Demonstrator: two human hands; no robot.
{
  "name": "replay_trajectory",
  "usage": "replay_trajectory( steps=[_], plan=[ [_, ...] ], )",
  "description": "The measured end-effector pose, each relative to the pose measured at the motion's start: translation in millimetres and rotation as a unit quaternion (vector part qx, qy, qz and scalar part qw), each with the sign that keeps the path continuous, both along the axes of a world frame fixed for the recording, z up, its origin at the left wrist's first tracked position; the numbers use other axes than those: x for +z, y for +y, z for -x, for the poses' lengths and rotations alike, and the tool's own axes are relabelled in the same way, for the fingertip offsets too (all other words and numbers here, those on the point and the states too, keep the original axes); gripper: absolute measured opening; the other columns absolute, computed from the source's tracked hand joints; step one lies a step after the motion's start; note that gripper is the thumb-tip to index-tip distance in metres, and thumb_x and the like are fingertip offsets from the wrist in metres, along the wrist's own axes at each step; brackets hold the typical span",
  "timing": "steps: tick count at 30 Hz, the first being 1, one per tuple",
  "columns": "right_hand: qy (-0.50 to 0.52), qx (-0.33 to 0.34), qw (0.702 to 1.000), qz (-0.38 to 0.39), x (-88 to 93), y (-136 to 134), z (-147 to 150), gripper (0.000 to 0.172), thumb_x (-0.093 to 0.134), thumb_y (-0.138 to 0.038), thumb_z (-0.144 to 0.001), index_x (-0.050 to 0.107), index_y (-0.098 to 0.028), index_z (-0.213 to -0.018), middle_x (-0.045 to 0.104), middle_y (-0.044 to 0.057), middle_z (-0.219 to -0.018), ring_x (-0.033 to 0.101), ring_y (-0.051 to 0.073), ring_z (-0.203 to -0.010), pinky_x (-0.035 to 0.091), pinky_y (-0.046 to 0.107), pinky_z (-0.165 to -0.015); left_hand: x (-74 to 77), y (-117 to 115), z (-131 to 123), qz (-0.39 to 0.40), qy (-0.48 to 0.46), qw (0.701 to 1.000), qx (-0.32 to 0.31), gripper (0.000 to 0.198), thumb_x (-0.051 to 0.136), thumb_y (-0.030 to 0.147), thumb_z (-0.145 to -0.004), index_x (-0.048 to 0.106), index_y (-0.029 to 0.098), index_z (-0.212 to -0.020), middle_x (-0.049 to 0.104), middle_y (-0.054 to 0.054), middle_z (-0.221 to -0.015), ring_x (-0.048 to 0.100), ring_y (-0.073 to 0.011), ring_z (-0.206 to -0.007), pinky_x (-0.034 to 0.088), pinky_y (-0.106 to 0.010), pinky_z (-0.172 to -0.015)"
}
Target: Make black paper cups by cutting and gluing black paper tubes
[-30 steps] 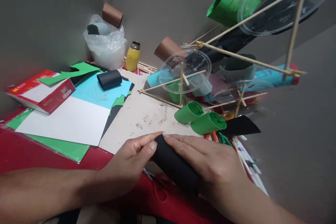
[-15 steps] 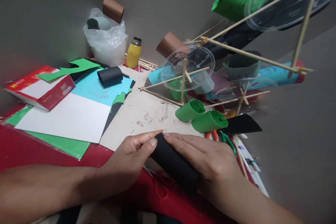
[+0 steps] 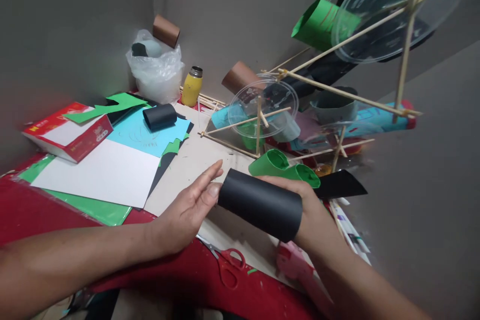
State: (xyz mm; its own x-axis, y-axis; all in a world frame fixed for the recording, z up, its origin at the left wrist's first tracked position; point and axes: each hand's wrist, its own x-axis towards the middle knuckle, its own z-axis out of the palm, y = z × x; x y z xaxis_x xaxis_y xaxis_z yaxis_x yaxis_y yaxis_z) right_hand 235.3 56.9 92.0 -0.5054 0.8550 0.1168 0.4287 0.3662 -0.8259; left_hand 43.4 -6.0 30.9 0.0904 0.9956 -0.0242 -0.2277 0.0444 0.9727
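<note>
A black paper roll (image 3: 262,205) is lifted above the table, lying roughly level. My right hand (image 3: 305,202) is wrapped round it from behind, mostly hidden by the roll. My left hand (image 3: 187,207) is flat with fingers stretched out, its thumb and fingertips against the roll's left end. Two green paper rolls (image 3: 281,165) lie just behind the black one. Red-handled scissors (image 3: 227,262) and a pink glue gun (image 3: 294,266) rest on the red table under my hands.
A stick frame with clear plastic lids (image 3: 262,102) and coloured rolls stands at the right. White paper (image 3: 99,172), blue paper (image 3: 148,135), another black roll (image 3: 160,116), a red box (image 3: 67,130), a yellow bottle (image 3: 192,86) and a plastic bag (image 3: 157,72) lie at left and back.
The black roll was pressed on the table under both hands; now my right hand has lifted it and my left hand has opened flat against its end. Scissors and glue gun are uncovered.
</note>
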Motion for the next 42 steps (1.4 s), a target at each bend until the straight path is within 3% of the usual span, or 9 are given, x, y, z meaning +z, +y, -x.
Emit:
replay_trajectory(
  steps=[7, 11, 14, 17, 21, 24, 32, 38, 42],
  plan=[
    [0.026, 0.001, 0.991, 0.133, -7.4, -4, 4, 0.016, 0.052, -0.023, -0.074, 0.066, -0.016, -0.067, 0.066, 0.001, -0.064, 0.06, 0.016, -0.054, 0.047, 0.022, -0.046, -2.9, -2, -2, -0.023, -0.016, 1.0, 0.005, 0.052, 0.048, 0.044, -0.1, 0.046, 0.027, -0.149, 0.043, -0.002, -0.157, 0.037, -0.0255, -0.145, 0.02, -0.036, -0.124],
    [0.014, 0.035, 0.991, 0.129, -7.7, -6, 7, 0.021, 0.049, -0.021, -0.076, 0.068, -0.015, -0.07, 0.067, 0.001, -0.062, 0.061, 0.017, -0.056, 0.048, 0.022, -0.049, 2.0, -1, 0, -0.03, 0.007, 0.999, 0.024, 0.046, 0.052, 0.038, -0.099, 0.056, 0.025, -0.142, 0.058, -0.004, -0.144, 0.041, -0.0275, -0.142, 0.027, -0.035, -0.12],
    [0.001, 0.035, 0.997, 0.073, -9.0, -7, 3, 0.024, 0.053, -0.02, -0.078, 0.074, -0.014, -0.089, 0.073, 0.003, -0.075, 0.068, 0.019, -0.067, 0.055, 0.026, -0.06, 5.1, 2, 1, 0.004, 0.008, 1.0, 0.013, 0.045, 0.051, 0.039, -0.098, 0.057, 0.024, -0.141, 0.067, -0.007, -0.128, 0.049, -0.031, -0.133, 0.041, -0.038, -0.11],
    [-0.019, -0.001, 0.996, -0.083, -11.7, -8, -7, 0.05, 0.059, -0.017, -0.08, 0.062, -0.017, -0.13, 0.074, 0.009, -0.109, 0.071, 0.022, -0.089, 0.058, 0.03, -0.071, 4.7, 5, 1, 0.027, 0.003, 0.999, -0.018, 0.05, 0.045, 0.046, -0.1, 0.054, 0.021, -0.142, 0.067, -0.009, -0.125, 0.057, -0.0307, -0.121, 0.05, -0.039, -0.098],
    [-0.1, 0.063, 0.933, -0.339, -12.8, -13, -13, 0.054, 0.053, -0.009, -0.086, 0.054, -0.019, -0.139, 0.06, 0.015, -0.136, 0.059, 0.026, -0.12, 0.054, 0.041, -0.093, -0.3, 9, 0, 0.044, 0.003, 0.998, -0.052, 0.05, 0.04, 0.049, -0.101, 0.055, 0.021, -0.14, 0.064, -0.009, -0.131, 0.057, -0.029, -0.122, 0.048, -0.041, -0.1],
    [-0.161, 0.129, 0.883, -0.421, -13.0, -18, -7, 0.038, 0.05, -0.009, -0.092, 0.061, -0.011, -0.129, 0.062, 0.019, -0.132, 0.057, 0.03, -0.118, 0.052, 0.046, -0.096, -3.4, 10, -1, -0.001, 0.042, 0.998, -0.053, 0.047, 0.039, 0.049, -0.101, 0.062, 0.023, -0.133, 0.062, -0.006, -0.137, 0.051, -0.0258, -0.13, 0.037, -0.037, -0.112],
    [-0.166, 0.129, 0.874, -0.438, -9.3, -26, 3, 0.026, 0.049, -0.003, -0.093, 0.068, -0.006, -0.111, 0.074, 0.014, -0.106, 0.066, 0.026, -0.087, 0.058, 0.038, -0.072, -9.5, 12, 1, 0.067, 0.017, 0.994, -0.085, 0.055, 0.039, 0.059, -0.098, 0.072, 0.02, -0.117, 0.068, -0.009, -0.126, 0.055, -0.0293, -0.125, 0.044, -0.041, -0.105],
    [-0.186, 0.105, 0.871, -0.442, -11.1, -25, 0, 0.033, 0.045, 0.001, -0.087, 0.068, -0.005, -0.109, 0.074, 0.015, -0.103, 0.071, 0.027, -0.085, 0.059, 0.038, -0.069, -15.5, 12, -2, 0.152, -0.137, 0.974, -0.093, 0.058, 0.047, 0.064, -0.094, 0.065, 0.024, -0.131, 0.061, -0.011, -0.136, 0.057, -0.0316, -0.123, 0.049, -0.046, -0.099],
    [-0.19, 0.107, 0.871, -0.441, -11.4, -26, 1, 0.033, 0.045, 0.0, -0.088, 0.067, -0.005, -0.112, 0.074, 0.016, -0.107, 0.071, 0.027, -0.09, 0.059, 0.039, -0.074, -10.9, 10, -3, 0.156, -0.106, 0.979, -0.078, 0.052, 0.049, 0.06, -0.094, 0.069, 0.025, -0.126, 0.065, -0.009, -0.131, 0.061, -0.0285, -0.112, 0.05, -0.039, -0.093]
  ],
)
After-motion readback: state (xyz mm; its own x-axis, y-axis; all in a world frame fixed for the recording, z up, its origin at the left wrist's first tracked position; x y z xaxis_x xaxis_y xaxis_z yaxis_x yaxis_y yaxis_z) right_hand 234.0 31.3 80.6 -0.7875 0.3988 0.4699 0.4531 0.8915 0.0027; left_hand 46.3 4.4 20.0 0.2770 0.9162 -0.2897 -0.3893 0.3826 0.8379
